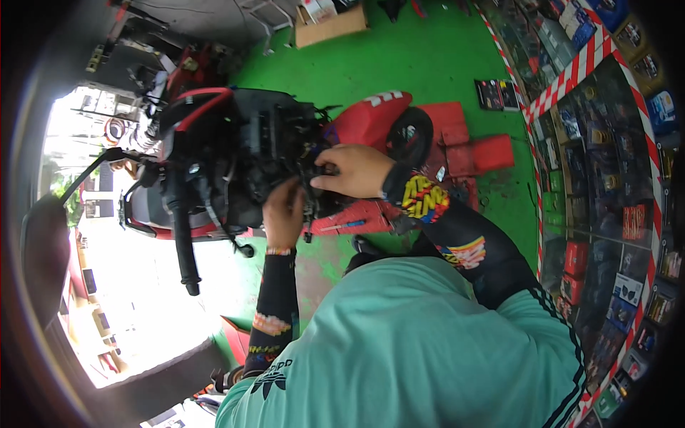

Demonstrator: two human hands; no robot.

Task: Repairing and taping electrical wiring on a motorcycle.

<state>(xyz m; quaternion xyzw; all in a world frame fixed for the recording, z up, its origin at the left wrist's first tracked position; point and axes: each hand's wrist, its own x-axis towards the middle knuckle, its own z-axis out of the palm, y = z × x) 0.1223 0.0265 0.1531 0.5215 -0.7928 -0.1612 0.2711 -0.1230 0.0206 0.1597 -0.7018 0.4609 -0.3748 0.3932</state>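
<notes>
A motorcycle with its front opened up stands before me, dark parts and cables (267, 139) exposed. My right hand (357, 170) reaches in from the right, thumb and fingers pinched at small dark parts beside the red front fender (367, 118). What lies between those fingertips is too small to name. Just left of it and nearer to me, my left hand (284, 214) is curled against the same dark parts. Its fingertips are partly hidden, and so is whatever they hold. Black printed sleeves cover both forearms.
The black handlebar grip (184, 246) and a lever jut out left of my left arm, with a mirror (46, 250) farther left. Under the front wheel (410, 135) sits a red stand (492, 152). A glass display case (599, 164) lines the right. A cardboard box (332, 28) lies on the green floor.
</notes>
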